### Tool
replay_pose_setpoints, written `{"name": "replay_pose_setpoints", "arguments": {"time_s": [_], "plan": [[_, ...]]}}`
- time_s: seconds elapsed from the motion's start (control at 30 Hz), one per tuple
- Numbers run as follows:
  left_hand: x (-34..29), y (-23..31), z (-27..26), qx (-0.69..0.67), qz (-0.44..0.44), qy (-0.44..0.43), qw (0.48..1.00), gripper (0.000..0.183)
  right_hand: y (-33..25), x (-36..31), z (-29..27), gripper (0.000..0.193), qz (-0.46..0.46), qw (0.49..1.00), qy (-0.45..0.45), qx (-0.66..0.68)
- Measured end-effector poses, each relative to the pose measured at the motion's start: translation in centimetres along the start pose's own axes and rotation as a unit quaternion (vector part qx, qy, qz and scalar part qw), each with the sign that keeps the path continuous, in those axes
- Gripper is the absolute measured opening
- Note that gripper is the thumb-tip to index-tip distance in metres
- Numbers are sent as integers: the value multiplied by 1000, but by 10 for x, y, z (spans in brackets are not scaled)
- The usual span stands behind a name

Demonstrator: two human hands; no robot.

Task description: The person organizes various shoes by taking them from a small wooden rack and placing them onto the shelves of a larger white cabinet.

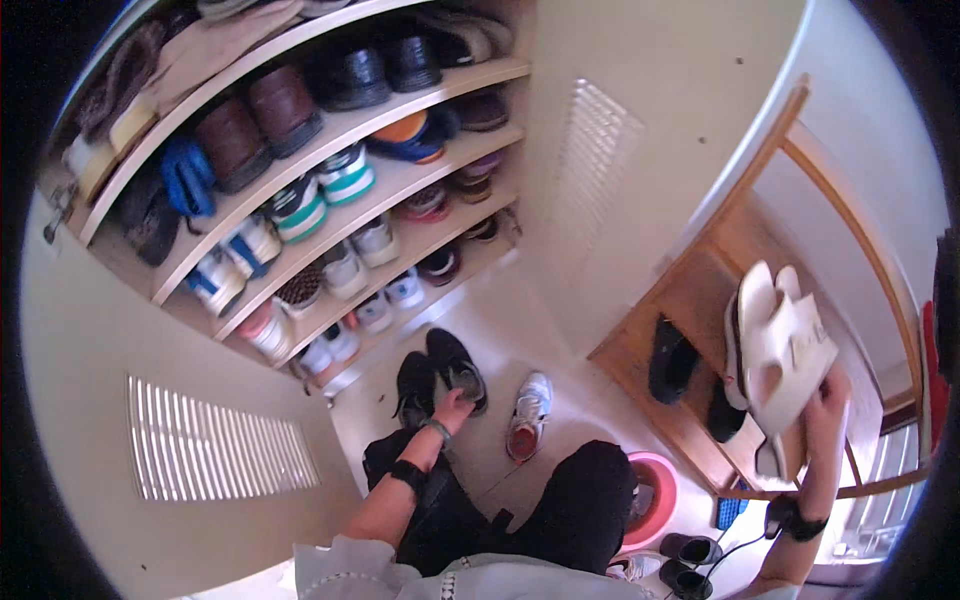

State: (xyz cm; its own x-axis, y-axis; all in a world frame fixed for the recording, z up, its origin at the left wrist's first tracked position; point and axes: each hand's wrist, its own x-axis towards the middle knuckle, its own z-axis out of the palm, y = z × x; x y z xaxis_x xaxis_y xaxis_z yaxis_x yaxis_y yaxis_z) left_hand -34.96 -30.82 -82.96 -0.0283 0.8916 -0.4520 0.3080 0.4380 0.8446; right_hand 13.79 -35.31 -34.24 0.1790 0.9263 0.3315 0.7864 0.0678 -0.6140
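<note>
We crouch at an open shoe cabinet [300, 190], knees bent over the pale floor [520, 320]. Our left hand [452, 410] reaches down to the pair of black sneakers [440, 375] lying on the floor just in front of the lowest shelf; the fingers seem to curl around the heel rim of the right one, though the view is too small for us to tell how firmly they close. Our right hand [828, 395] is raised high on the right, its fingers wrapped around the lower end of a pair of white slide sandals [782, 345], which it holds stacked together and upright in the air in front of a low wooden shelf [690, 300] with dark shoes [672, 360] on it. A single white sneaker with a red lining [527, 415] lies just right of the black pair. To handle the black shoe well, we would judge it best to hook the fingers inside the heel collar, lift it clear of its mate without dragging, and keep the sandals steady and away from the wooden frame.
</note>
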Motion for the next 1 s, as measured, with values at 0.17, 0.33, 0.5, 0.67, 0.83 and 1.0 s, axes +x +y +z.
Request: {"name": "replay_pose_setpoints", "arguments": {"time_s": [0.17,0.33,0.5,0.67,0.83,1.0], "plan": [[-20,35,14,-24,-29,-9,999,63,-38,-39,68,32,24,974,-110,195],[-53,94,14,-58,-35,-67,995,57,-43,-27,120,30,-45,955,-229,181],[-64,95,-15,-85,5,-138,987,52,-13,-2,193,19,-65,933,-309,173],[-31,94,-40,31,2,-153,988,52,39,4,302,22,-73,923,-332,181],[-10,109,-30,2,-39,-253,967,55,63,-10,402,33,-57,935,-340,85],[-1,95,-1,-145,-134,-315,928,56,76,-30,483,43,-69,932,-329,138]]}}
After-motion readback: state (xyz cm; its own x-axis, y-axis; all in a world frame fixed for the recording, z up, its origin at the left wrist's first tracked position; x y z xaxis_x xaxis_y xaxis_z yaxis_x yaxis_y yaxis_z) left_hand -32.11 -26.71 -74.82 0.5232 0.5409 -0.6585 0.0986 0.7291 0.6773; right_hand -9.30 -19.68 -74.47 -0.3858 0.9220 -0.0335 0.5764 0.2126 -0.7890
